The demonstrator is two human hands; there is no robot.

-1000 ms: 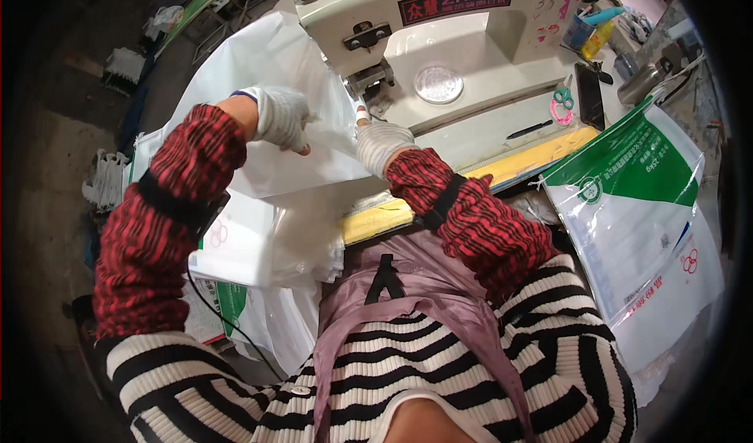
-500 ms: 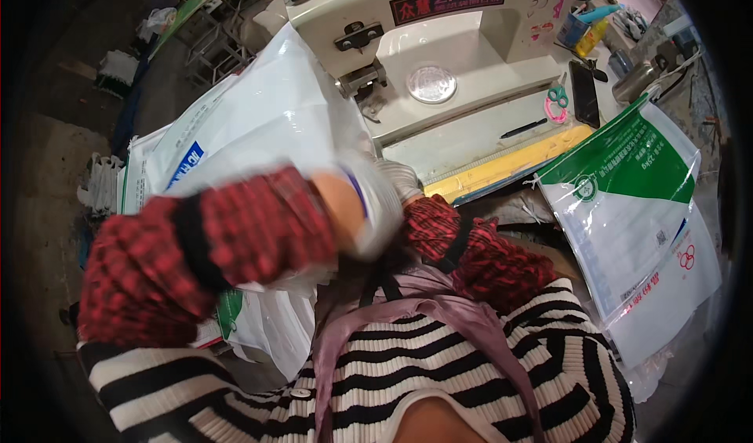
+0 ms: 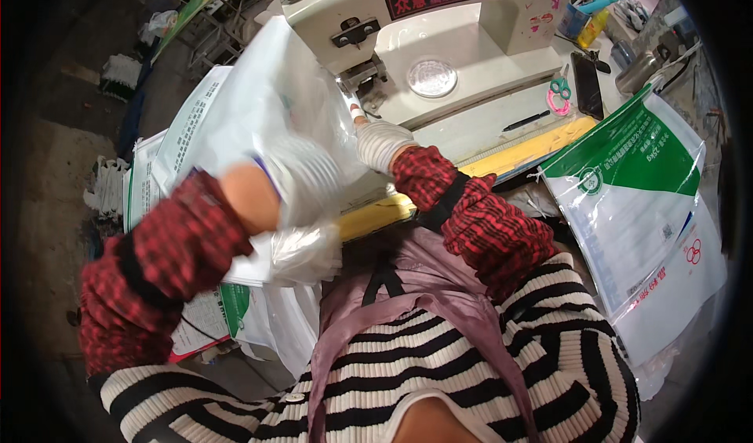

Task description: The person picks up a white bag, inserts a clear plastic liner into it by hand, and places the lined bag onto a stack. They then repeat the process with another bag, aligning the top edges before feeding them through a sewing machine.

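Note:
A white woven plastic bag point(image 3: 267, 74) with printed panels stands tilted at the left of the bag sewing machine point(image 3: 502, 43). My left hand point(image 3: 306, 176), in a white striped glove, lies against the bag's near side; motion smears its fingers. At the bag's right edge is my right hand point(image 3: 384, 143), gloved alike, just below the machine's sewing head point(image 3: 362, 74). One bare fingertip of it is stretched toward that head; its other fingers are mostly hidden. Clear crumpled film point(image 3: 306, 255) hangs below my left hand.
On the machine bed lie a round clear disc point(image 3: 431, 78), a black pen point(image 3: 525, 121), green-and-pink scissors point(image 3: 558, 96) and a phone point(image 3: 586, 86). A yellow strip point(image 3: 533, 147) runs along the front edge. Green-and-white bags point(image 3: 620, 216) hang at the right. More printed bags point(image 3: 196, 325) lie lower left.
My right hand has moved up and left to the sewing head, out from behind my left. My left hand has shifted left and the bag has swung with it.

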